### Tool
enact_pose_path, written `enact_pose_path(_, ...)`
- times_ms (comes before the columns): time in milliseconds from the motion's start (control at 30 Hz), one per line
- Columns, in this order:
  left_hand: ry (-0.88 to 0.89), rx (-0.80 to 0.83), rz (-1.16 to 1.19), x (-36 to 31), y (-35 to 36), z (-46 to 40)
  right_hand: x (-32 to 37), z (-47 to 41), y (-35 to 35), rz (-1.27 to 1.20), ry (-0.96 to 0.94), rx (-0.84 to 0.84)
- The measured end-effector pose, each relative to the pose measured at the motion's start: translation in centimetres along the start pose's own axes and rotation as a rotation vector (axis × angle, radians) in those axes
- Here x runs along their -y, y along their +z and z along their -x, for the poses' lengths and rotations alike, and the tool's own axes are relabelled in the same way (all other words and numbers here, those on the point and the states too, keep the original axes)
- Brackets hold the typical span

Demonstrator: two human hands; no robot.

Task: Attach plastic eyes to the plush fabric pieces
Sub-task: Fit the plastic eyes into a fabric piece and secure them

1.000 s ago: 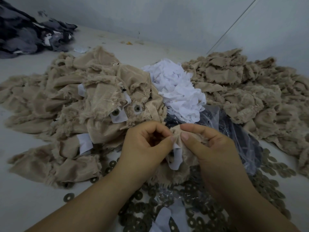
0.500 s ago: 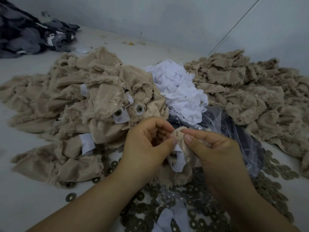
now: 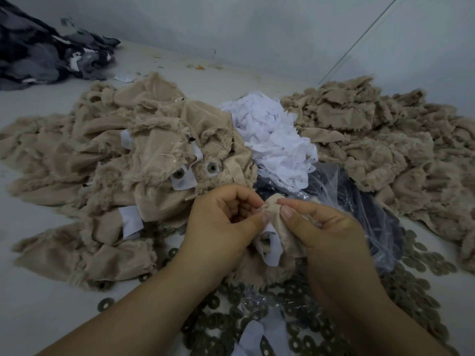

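Washers point(image 3: 303, 327) lie scattered nearest, from five to seven o'clock, on the tabletop point(image 3: 46, 304), over a clear bag point(image 3: 372, 227); just above them, dead centre, both hands are on one plush piece point(image 3: 282, 232). The left hand point(image 3: 221, 227) has its thumb and curled fingers pinching the bunched top; the right hand point(image 3: 326, 232) pinches the same bunch from three o'clock, thumb tip pressed on the fabric. Since a second ago the grip has tightened; the tuft between the thumbs is smaller and more gathered, and the white backing point(image 3: 272, 250) hangs lower beneath it. No eye shows in the piece itself, so I cannot tell whether a post is through; my read is that one is being worked through the fabric now. Further out at eleven, a finished piece shows two eyes point(image 3: 212, 167) on the left heap point(image 3: 108, 160); white scraps point(image 3: 272, 140) at twelve; an undone heap point(image 3: 380, 140) at two.
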State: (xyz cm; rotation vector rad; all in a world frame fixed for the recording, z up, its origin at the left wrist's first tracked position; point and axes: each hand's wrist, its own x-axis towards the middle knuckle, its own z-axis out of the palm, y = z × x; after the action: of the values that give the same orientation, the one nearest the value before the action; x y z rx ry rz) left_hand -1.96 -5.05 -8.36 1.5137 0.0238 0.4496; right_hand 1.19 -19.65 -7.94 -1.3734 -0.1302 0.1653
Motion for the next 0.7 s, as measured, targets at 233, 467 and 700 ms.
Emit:
enact_pose_path(233, -0.011, 0.027, 0.045, -0.08, 0.09, -0.01, 0.18, -0.01, 0.07, 0.042, -0.012, 0.029)
enact_pose_path(467, -0.014, 0.06, 0.041, 0.1, 0.11, -0.01, -0.02, 0.04, 0.05, 0.037, 0.014, -0.028)
enact_pose_path(700, -0.065, 0.037, 0.118, 0.25, -0.01, -0.13, 0.25, 0.21, 0.25, 0.092, -0.026, -0.031)
